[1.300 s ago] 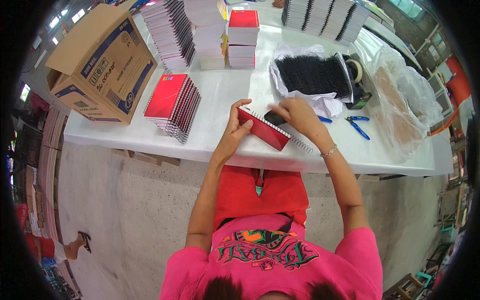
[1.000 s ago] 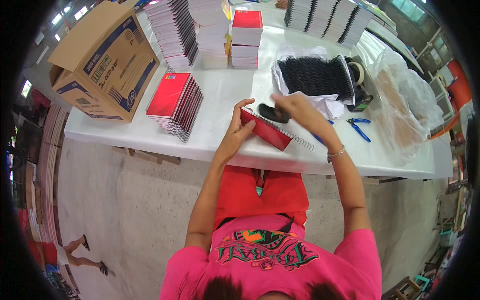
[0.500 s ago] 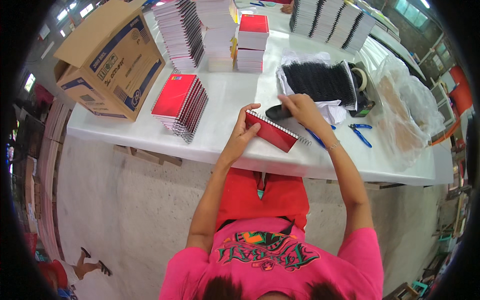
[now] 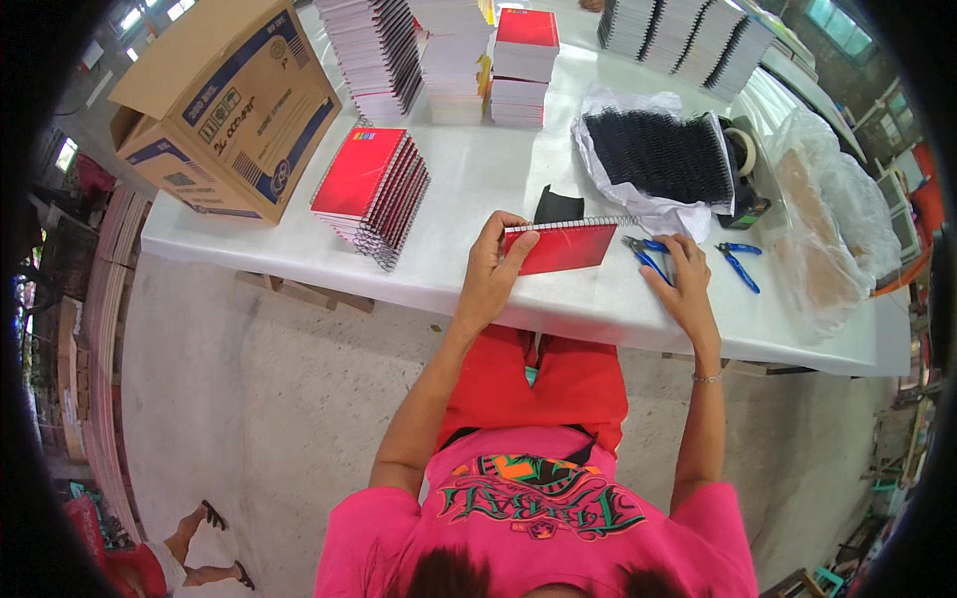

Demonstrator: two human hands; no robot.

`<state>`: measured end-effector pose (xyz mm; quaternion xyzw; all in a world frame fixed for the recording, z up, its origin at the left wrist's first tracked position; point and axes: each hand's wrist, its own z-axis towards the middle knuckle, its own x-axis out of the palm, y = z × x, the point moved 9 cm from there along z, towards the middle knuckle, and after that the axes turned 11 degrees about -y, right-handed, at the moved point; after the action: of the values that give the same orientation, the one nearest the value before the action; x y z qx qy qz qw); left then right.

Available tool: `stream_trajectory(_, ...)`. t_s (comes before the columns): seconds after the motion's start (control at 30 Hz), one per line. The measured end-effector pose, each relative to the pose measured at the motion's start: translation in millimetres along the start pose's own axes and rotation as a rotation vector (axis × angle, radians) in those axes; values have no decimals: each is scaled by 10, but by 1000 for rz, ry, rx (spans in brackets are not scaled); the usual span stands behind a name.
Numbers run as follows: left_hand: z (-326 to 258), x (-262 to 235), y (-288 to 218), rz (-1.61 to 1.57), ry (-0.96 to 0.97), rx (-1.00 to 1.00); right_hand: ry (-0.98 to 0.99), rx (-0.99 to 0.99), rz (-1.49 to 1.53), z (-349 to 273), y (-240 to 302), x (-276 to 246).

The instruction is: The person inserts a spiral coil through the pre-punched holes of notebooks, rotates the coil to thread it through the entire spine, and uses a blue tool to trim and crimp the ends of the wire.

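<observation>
– What has the left hand [image 4: 492, 267]?
– It grasps a red notebook [image 4: 570, 249], wire coil [image 4: 598, 221] along the top, near the front edge of the surface [image 4: 478, 179].
– And the right hand [image 4: 686, 279]?
– Fingers at the handles of some blue pliers [image 4: 653, 245]; I can't tell whether it grips them. A black piece [image 4: 558, 206] is just behind the notebook

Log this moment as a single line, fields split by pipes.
left hand: holding red spiral notebook | right hand: at blue pliers, grip unclear | black piece: beyond notebook | other blue pliers: farther right
</observation>
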<state>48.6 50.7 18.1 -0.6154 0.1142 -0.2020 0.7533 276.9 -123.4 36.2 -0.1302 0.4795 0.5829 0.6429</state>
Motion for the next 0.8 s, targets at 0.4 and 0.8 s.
stream_trajectory(0.4,1,-95,-381,275,-91,198,-429,419,466,-171,19,-130)
stream_trajectory(0.8,-194,-10,-213,114,-42,-118,-149,73,454,-349,1478,122)
